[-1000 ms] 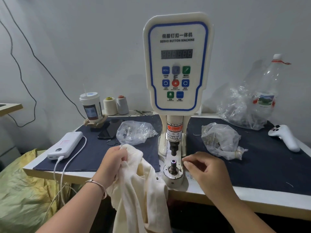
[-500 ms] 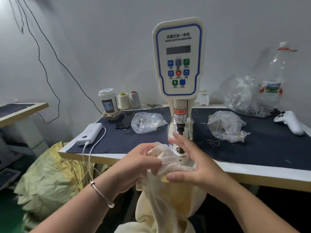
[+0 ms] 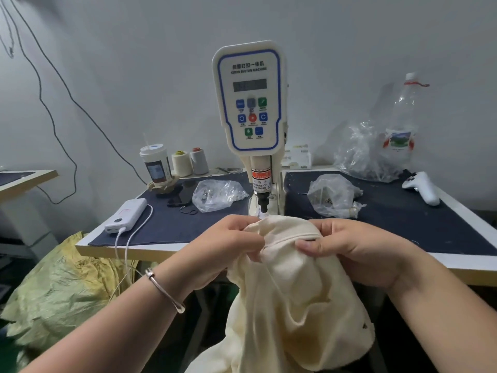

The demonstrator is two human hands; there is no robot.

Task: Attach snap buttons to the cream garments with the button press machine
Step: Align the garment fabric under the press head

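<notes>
A cream garment (image 3: 293, 286) hangs down in front of the table, its top edge lifted to the base of the white button press machine (image 3: 248, 103). My left hand (image 3: 223, 246) grips the fabric's top left. On the right, my right hand (image 3: 347, 246) pinches a seam, thumb on the near side. The fabric covers the machine's lower die. The black punch (image 3: 263, 204) stands just above the cloth between both hands.
Two clear plastic bags of small parts (image 3: 217, 195) (image 3: 333, 197) lie either side of the machine on the dark mat. A white power bank (image 3: 126, 215) with cable, a cup (image 3: 156, 164), thread cones (image 3: 189, 161), a white controller (image 3: 422, 187) and a plastic bottle (image 3: 400, 122) also stand there.
Both hands have spread apart along the garment's edge and drawn it over the machine's base, which now hides the lower die. My right hand has gone from open fingers to pinching the seam.
</notes>
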